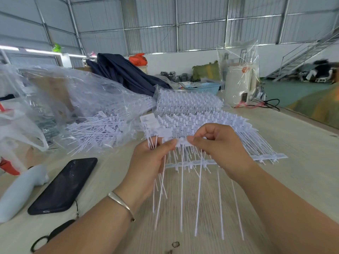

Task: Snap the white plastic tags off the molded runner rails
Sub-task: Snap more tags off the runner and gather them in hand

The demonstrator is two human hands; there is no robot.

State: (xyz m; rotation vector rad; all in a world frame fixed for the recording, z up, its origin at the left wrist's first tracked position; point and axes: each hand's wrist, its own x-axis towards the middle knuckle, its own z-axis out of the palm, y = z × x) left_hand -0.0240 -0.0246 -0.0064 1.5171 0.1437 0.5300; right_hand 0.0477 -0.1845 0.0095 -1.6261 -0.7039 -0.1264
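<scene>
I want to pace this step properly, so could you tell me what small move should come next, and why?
Probably bend the pinched tag sharply to snap it free: the left hand and right hand both pinch it in one rail, tails hanging.

This is a factory hall or warehouse workshop. Far beyond the working hands, corrugated metal walls (201,13) rise on a steel frame, and a metal staircase (302,55) climbs at the far right. Around the grip, stacked runner rails (189,101) and bagged tags (99,129) cover the long wooden table (293,143).
</scene>
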